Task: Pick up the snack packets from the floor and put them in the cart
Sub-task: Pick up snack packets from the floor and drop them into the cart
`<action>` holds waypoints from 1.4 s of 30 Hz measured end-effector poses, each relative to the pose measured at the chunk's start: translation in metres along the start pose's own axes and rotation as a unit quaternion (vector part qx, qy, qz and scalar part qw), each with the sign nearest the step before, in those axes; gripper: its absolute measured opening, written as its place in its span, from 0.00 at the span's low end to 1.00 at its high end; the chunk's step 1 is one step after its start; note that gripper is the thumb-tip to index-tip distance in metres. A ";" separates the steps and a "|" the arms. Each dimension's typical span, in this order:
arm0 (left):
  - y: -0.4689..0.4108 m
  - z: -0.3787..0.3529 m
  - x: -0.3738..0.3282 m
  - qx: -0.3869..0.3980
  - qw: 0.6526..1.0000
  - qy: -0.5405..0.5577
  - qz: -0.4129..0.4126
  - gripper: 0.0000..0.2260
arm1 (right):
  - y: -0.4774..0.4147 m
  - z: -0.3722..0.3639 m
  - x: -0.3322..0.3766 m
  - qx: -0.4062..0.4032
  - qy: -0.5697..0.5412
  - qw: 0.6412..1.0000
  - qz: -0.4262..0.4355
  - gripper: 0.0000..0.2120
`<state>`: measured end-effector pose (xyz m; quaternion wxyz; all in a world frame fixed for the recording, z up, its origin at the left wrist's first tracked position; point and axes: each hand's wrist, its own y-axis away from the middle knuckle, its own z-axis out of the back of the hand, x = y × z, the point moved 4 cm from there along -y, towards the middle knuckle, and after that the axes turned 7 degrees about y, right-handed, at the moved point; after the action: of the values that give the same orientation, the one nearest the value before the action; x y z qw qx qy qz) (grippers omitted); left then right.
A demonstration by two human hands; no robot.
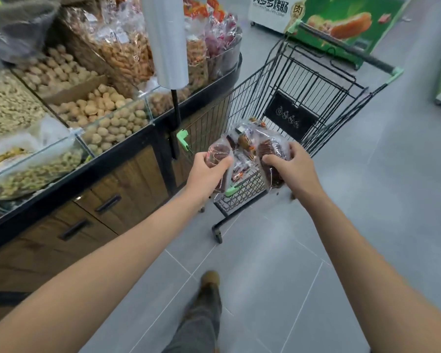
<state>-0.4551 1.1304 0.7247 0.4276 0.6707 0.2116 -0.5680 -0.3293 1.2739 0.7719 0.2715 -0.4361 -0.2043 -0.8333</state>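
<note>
My left hand (207, 171) grips a clear packet of dark brown snacks (218, 152). In my right hand (292, 166) is a second clear packet of brown snacks (271, 149). Both packets hang over the near end of a black wire shopping cart (313, 80) with pale green corner caps. Between my hands, several more clear snack packets (242, 143) lie inside the cart's basket. The lower ends of the two held packets are partly hidden by my fingers.
A wood-fronted display counter (122, 179) with glass bins of nuts (107, 115) runs along the left, touching the cart's side. A roll of plastic bags (167, 39) stands on a pole. A green chest freezer (346, 24) sits behind the cart. My leg and shoe (210, 277) are on the grey tiles.
</note>
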 end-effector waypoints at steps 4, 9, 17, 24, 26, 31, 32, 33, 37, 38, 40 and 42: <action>-0.059 -0.034 -0.003 0.000 1.000 0.006 0.009 0.22 | -0.059 0.007 -0.017 0.001 0.018 1.000 -0.001 0.19; -0.142 -0.084 -0.012 0.006 0.998 0.049 0.036 0.23 | -0.152 0.009 -0.038 0.018 0.049 0.999 -0.015 0.22; -0.244 -0.125 -0.018 -0.027 0.993 0.063 0.099 0.20 | -0.285 0.002 -0.055 0.068 0.088 0.993 -0.033 0.23; -0.306 -0.128 -0.001 -0.084 0.978 0.084 0.171 0.21 | -0.371 -0.026 -0.080 0.136 0.111 0.983 -0.052 0.21; -0.319 -0.128 0.009 -0.108 0.973 0.074 0.192 0.22 | -0.391 -0.039 -0.094 0.164 0.111 0.978 -0.070 0.20; -0.356 -0.134 0.045 -0.180 0.949 0.043 0.255 0.24 | -0.439 -0.072 -0.130 0.249 0.163 0.953 -0.065 0.21; -0.361 -0.136 0.052 -0.196 0.943 0.038 0.267 0.22 | -0.448 -0.079 -0.138 0.265 0.171 0.947 -0.064 0.22; -0.366 -0.137 0.060 -0.213 0.936 0.034 0.279 0.22 | -0.457 -0.086 -0.145 0.279 0.182 0.941 -0.063 0.22; -0.383 -0.141 0.094 -0.268 0.913 0.047 0.305 0.23 | -0.480 -0.115 -0.169 0.327 0.217 0.919 -0.048 0.19; -0.387 -0.141 0.106 -0.278 0.908 0.053 0.310 0.24 | -0.482 -0.124 -0.175 0.343 0.227 0.910 -0.045 0.18; -0.393 -0.140 0.125 -0.303 0.893 0.069 0.327 0.26 | -0.483 -0.145 -0.185 0.373 0.235 0.897 -0.041 0.19; -0.395 -0.139 0.138 -0.329 0.878 0.089 0.337 0.22 | -0.479 -0.164 -0.196 0.387 0.232 0.892 -0.042 0.21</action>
<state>-0.6416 1.4314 0.4609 0.7681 0.5701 0.1847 -0.2255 -0.6404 1.6014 0.4700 0.4231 -0.0817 -0.4595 -0.7767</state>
